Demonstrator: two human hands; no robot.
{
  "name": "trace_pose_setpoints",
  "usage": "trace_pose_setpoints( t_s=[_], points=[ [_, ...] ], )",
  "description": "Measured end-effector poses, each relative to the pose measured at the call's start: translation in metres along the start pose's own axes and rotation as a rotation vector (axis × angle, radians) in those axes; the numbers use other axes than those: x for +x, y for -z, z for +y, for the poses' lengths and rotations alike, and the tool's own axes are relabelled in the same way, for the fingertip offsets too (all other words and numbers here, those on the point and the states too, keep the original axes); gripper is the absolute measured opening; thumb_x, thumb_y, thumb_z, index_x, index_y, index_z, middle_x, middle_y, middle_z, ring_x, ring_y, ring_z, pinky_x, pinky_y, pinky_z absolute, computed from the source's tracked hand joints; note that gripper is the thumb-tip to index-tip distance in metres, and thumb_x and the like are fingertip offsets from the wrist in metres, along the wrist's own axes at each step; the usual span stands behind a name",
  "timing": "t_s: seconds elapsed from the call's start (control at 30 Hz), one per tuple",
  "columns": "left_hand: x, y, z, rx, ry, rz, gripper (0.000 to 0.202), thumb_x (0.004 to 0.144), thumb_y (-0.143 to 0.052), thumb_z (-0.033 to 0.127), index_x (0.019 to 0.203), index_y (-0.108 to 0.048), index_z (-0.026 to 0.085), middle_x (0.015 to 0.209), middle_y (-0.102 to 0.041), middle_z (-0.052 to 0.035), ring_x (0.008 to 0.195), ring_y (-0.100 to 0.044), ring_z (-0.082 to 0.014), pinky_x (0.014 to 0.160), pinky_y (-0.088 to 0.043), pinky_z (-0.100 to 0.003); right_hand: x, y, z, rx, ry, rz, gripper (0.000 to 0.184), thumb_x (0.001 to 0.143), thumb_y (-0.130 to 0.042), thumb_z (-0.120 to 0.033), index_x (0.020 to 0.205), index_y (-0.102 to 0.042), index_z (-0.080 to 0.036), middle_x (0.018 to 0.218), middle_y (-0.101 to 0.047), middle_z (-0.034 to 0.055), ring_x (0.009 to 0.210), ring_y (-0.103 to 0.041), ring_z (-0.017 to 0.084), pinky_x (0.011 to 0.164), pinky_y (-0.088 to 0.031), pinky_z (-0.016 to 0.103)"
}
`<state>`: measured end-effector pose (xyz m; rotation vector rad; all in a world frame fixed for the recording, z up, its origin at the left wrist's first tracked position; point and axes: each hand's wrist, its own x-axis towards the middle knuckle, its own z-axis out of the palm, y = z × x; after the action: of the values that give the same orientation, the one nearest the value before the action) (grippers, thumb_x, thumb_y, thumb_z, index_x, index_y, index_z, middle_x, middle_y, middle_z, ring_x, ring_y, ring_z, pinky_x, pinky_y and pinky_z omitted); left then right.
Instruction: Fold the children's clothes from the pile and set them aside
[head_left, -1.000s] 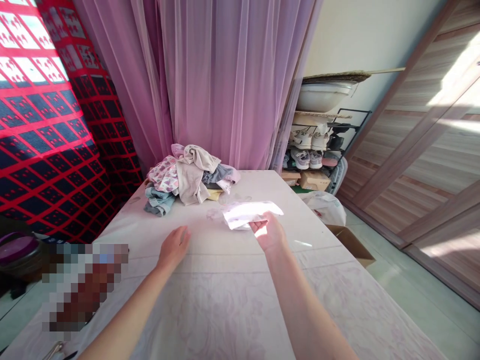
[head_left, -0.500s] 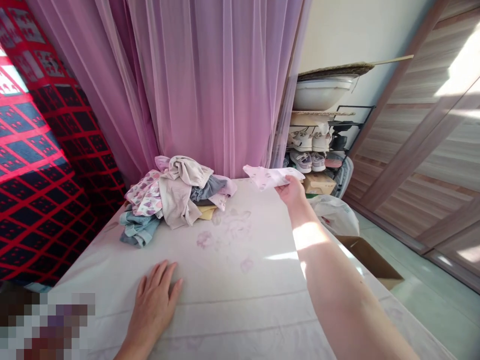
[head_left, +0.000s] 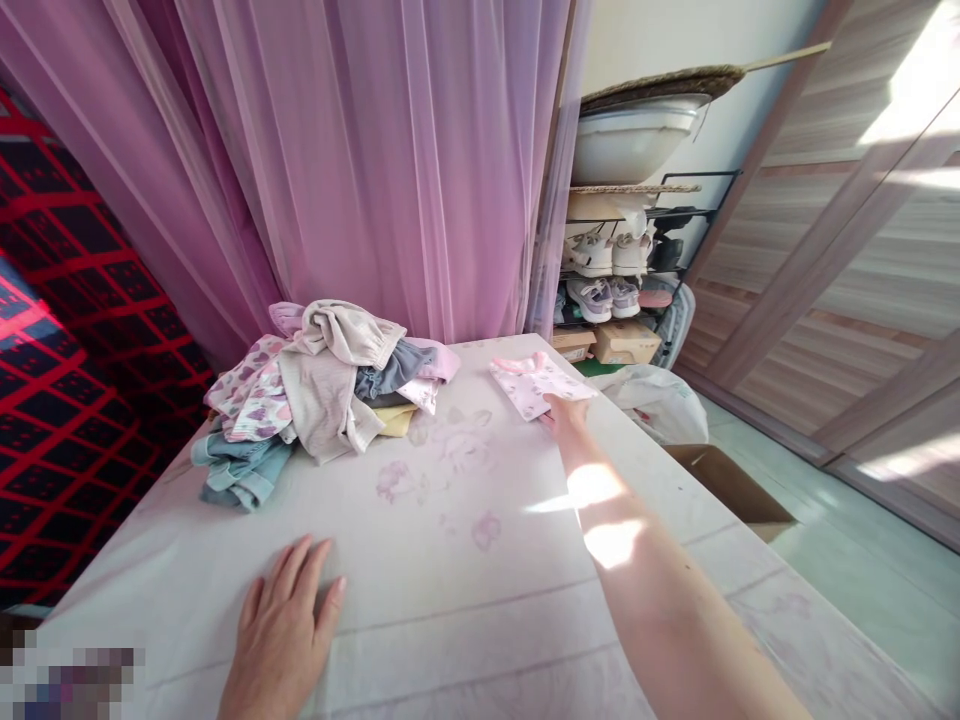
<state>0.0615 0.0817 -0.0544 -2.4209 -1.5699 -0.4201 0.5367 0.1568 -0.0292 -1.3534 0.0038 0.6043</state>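
At the far right of the floral-sheeted table (head_left: 450,540), a folded pink patterned top (head_left: 525,378) with a pink neckline lies nearly flat. My right hand (head_left: 566,412) holds its near edge, thumb on top and the other fingers partly hidden below. My left hand (head_left: 283,625) rests palm down on the sheet, fingers stretched out, touching only the cloth. Beyond it sits a loose heap of clothes: a beige garment (head_left: 330,390), a heart-print one (head_left: 251,385), folded light blue denim (head_left: 244,465), a grey piece (head_left: 397,368) and a yellow one (head_left: 395,420).
Purple curtains (head_left: 375,180) hang along the far edge. Right of the table stand a shoe rack (head_left: 667,213) with sneakers and a white basin (head_left: 637,140), a plastic bag (head_left: 664,400), an open cardboard box (head_left: 727,490) and a wooden wardrobe (head_left: 825,250). Red-and-black checked fabric (head_left: 90,330) hangs at left.
My right hand has lowered the folded pink top from above the far right corner onto the sheet, its face now turned up. My left hand stays flat; the view has shifted slightly.
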Motion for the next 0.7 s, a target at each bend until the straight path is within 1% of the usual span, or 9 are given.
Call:
trace_pose_setpoints(
  t_s=[0.07, 0.17, 0.27, 0.4, 0.47, 0.57, 0.63, 0.7],
  points=[
    [0.000, 0.000, 0.000, 0.000, -0.004, -0.003, 0.053, 0.095, -0.027, 0.040, 0.127, -0.061, 0.015, 0.137, -0.057, -0.0140, 0.127, -0.050, -0.0298, 0.104, -0.036, -0.050, -0.005, -0.005, 0.001, 0.031, -0.029, 0.052, 0.085, 0.071, -0.063, -0.003, 0.140, -0.026, -0.036, 0.140, -0.052, 0.0058, 0.105, -0.064, 0.016, 0.077, -0.059, 0.033],
    [0.001, 0.001, 0.001, 0.009, -0.005, 0.002, 0.053, 0.095, -0.027, 0.040, 0.127, -0.061, 0.015, 0.137, -0.058, -0.0136, 0.127, -0.049, -0.0292, 0.105, -0.036, -0.049, -0.012, -0.008, 0.003, 0.070, -0.053, 0.089, 0.086, 0.073, -0.061, -0.002, 0.141, -0.021, -0.039, 0.143, -0.049, 0.0048, 0.107, -0.063, 0.015, 0.076, -0.060, 0.031],
    [0.001, 0.001, 0.001, 0.017, -0.011, 0.009, 0.054, 0.095, -0.026, 0.040, 0.127, -0.061, 0.015, 0.137, -0.058, -0.0137, 0.127, -0.049, -0.0289, 0.105, -0.036, -0.048, -0.018, -0.008, 0.005, 0.088, -0.057, 0.085, 0.087, 0.074, -0.064, -0.005, 0.140, -0.021, -0.041, 0.142, -0.049, 0.0034, 0.106, -0.064, 0.015, 0.077, -0.061, 0.031],
    [0.002, 0.002, 0.002, 0.012, -0.015, 0.011, 0.055, 0.096, -0.025, 0.041, 0.127, -0.061, 0.013, 0.136, -0.058, -0.0146, 0.126, -0.049, -0.0294, 0.104, -0.037, -0.049, -0.021, -0.007, 0.005, 0.086, -0.059, 0.062, 0.081, 0.079, -0.065, -0.012, 0.141, -0.022, -0.039, 0.139, -0.053, 0.0038, 0.101, -0.066, 0.015, 0.078, -0.061, 0.031],
    [0.001, 0.003, 0.003, 0.010, -0.010, 0.005, 0.055, 0.096, -0.025, 0.041, 0.127, -0.061, 0.013, 0.136, -0.058, -0.0147, 0.126, -0.049, -0.0295, 0.104, -0.036, -0.049, -0.019, -0.007, 0.004, 0.078, -0.069, 0.051, 0.073, 0.083, -0.063, -0.019, 0.142, -0.024, -0.035, 0.136, -0.056, 0.0064, 0.099, -0.067, 0.016, 0.078, -0.061, 0.033],
    [0.002, 0.004, 0.004, 0.009, 0.008, -0.011, 0.054, 0.095, -0.027, 0.040, 0.127, -0.061, 0.015, 0.137, -0.057, -0.0141, 0.127, -0.048, -0.0289, 0.105, -0.035, -0.049, -0.016, -0.007, 0.002, 0.051, -0.074, 0.023, 0.056, 0.087, -0.059, -0.025, 0.139, -0.037, -0.027, 0.126, -0.061, 0.0103, 0.096, -0.069, 0.018, 0.077, -0.061, 0.035],
    [0.002, 0.005, 0.005, 0.007, 0.015, -0.019, 0.053, 0.095, -0.028, 0.040, 0.128, -0.061, 0.015, 0.138, -0.057, -0.0141, 0.128, -0.047, -0.0288, 0.106, -0.035, -0.049, -0.012, -0.007, 0.000, 0.022, -0.064, 0.009, 0.050, 0.088, -0.056, -0.023, 0.137, -0.043, -0.024, 0.123, -0.063, 0.0114, 0.095, -0.068, 0.018, 0.076, -0.060, 0.035],
    [0.002, 0.005, 0.005, -0.001, 0.011, -0.024, 0.053, 0.095, -0.028, 0.039, 0.128, -0.061, 0.014, 0.138, -0.056, -0.0150, 0.128, -0.047, -0.0295, 0.106, -0.035, -0.049, -0.009, -0.005, -0.001, -0.010, -0.038, 0.006, 0.049, 0.089, -0.049, -0.018, 0.137, -0.044, -0.023, 0.122, -0.063, 0.0121, 0.097, -0.067, 0.018, 0.075, -0.059, 0.035]
  ],
)
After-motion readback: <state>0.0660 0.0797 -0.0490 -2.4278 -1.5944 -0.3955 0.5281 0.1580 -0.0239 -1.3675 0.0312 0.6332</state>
